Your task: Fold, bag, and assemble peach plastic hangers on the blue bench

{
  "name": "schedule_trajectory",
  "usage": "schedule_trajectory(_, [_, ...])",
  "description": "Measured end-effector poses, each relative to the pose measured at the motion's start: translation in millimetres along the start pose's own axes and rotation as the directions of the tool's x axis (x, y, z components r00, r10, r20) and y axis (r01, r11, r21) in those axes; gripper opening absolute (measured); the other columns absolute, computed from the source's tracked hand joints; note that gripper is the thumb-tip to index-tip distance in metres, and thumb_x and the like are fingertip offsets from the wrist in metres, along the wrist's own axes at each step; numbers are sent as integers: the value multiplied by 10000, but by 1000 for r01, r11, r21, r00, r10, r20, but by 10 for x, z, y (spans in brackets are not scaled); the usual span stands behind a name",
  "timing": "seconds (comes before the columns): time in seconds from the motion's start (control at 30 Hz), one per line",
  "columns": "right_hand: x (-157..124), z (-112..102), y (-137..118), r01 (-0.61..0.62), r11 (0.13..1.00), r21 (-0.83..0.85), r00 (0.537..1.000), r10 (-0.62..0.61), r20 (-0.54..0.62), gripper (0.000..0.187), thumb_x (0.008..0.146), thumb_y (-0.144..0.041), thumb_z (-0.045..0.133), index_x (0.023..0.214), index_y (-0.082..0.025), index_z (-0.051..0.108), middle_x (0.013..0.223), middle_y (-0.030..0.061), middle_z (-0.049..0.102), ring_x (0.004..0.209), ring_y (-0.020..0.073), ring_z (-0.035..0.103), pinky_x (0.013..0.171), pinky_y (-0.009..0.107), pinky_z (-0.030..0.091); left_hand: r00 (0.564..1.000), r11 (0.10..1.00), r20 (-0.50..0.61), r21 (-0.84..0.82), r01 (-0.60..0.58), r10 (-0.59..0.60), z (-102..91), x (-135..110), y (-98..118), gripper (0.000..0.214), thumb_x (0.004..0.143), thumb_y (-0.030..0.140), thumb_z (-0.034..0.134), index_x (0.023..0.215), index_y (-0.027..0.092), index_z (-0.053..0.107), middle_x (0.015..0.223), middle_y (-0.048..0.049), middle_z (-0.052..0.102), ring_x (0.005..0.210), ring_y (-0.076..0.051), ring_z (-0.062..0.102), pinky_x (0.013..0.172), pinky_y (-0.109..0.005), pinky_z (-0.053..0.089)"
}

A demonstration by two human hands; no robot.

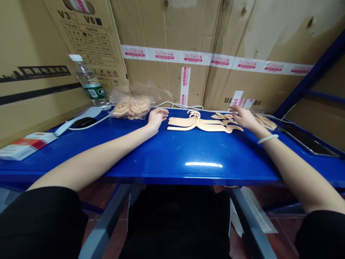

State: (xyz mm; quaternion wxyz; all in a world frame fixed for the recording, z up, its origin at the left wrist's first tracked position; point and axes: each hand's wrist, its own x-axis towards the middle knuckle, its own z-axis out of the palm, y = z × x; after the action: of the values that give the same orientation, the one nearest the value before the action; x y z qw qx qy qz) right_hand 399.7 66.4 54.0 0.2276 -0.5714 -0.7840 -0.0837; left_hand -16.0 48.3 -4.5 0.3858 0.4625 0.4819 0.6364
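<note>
My left hand (pixel 157 119) rests on its edge on the blue table (pixel 172 154), fingers extended and nothing visible in them. Just to its right lies a group of beige plastic pieces with curved arms and hooks (pixel 210 126), looking like folding clothes hangers. My right hand (pixel 244 118) is at the right end of that group, above some smaller loose beige pieces (pixel 222 116). Its fingers are apart and reach leftward, with no object visible between them. Behind my left hand sits a clear bag of beige curved pieces (pixel 132 107).
A water bottle (pixel 93 86), a black mouse (pixel 83 122), a pale handled item (pixel 81 117) and a red-white box (pixel 28 145) stand left. On the right are another bag of beige pieces (pixel 265 121) and a dark tablet-like device (pixel 308 139). Cardboard (pixel 161 28) walls the back.
</note>
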Motion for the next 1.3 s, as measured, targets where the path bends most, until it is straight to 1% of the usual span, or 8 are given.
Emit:
schedule_trajectory(0.3, [79, 55, 318, 121, 976, -181, 977, -85, 196, 446, 889, -134, 486, 1274, -149, 710, 1226, 149, 750, 1135, 317, 706, 972, 434, 574, 998, 998, -34, -46, 53, -54, 58, -102, 123, 274, 623, -11, 458, 712, 143, 666, 770, -19, 700, 707, -107, 646, 739, -222, 513])
schedule_trajectory(0.5, [112, 122, 405, 259, 942, -211, 935, -190, 299, 440, 819, -64, 519, 1182, -160, 748, 1258, 134, 734, 1217, 315, 655, 1054, 439, 521, 1000, 999, 11, -22, 28, -28, 59, -143, 153, 236, 605, -29, 492, 674, 130, 652, 718, -18, 678, 666, -110, 619, 683, -217, 480])
schedule_trajectory(0.63, [92, 155, 376, 259, 938, -230, 928, -175, 330, 478, 810, -24, 522, 1242, -77, 721, 1313, 209, 699, 1228, 353, 646, 1062, 476, 510, 999, 999, 8, -23, 40, -40, 60, -146, 161, 225, 640, -15, 478, 663, 135, 644, 692, -14, 669, 633, -107, 618, 670, -218, 479])
schedule_trajectory(0.87, [104, 173, 336, 258, 939, -228, 919, -165, 359, 536, 786, -22, 572, 1295, -112, 715, 1361, 175, 687, 1243, 330, 655, 1092, 445, 508, 999, 998, -8, -37, 51, -51, 70, -134, 165, 227, 707, -3, 453, 676, 140, 625, 686, -17, 658, 590, -99, 606, 648, -217, 467])
schedule_trajectory(1.03, [102, 165, 304, 232, 946, -226, 921, -139, 364, 544, 812, -3, 558, 1330, -91, 699, 1384, 200, 666, 1277, 323, 629, 1099, 400, 485, 1000, 993, 11, 117, -26, 25, 45, -91, 101, 183, 747, 59, 482, 745, 168, 629, 800, -50, 704, 754, -164, 664, 793, -303, 534])
schedule_trajectory(1.1, [96, 168, 299, 215, 946, -243, 928, -120, 354, 526, 845, -14, 538, 1347, -77, 683, 1397, 215, 653, 1282, 327, 622, 1107, 406, 475, 989, 940, 80, 308, -144, 126, 28, -83, 81, 153, 762, 108, 537, 827, 180, 655, 961, -70, 736, 958, -218, 684, 946, -374, 532])
schedule_trajectory(1.17, [93, 172, 302, 203, 945, -257, 934, -109, 339, 516, 878, -30, 507, 1369, -67, 663, 1408, 229, 639, 1278, 333, 622, 1102, 419, 477, 954, 815, 219, 503, -288, 202, 12, -91, 77, 205, 794, 180, 583, 973, 180, 682, 1154, -102, 724, 1163, -272, 642, 1081, -444, 478])
schedule_trajectory(1.3, [103, 173, 317, 189, 944, -270, 938, -91, 336, 519, 905, -65, 474, 1396, -70, 644, 1377, 229, 658, 1247, 342, 644, 1073, 436, 509, 799, 504, 579, 648, -571, 160, -7, -170, 117, 511, 908, 385, 549, 1372, 173, 587, 1521, -161, 540, 1453, -336, 447, 1208, -561, 343])
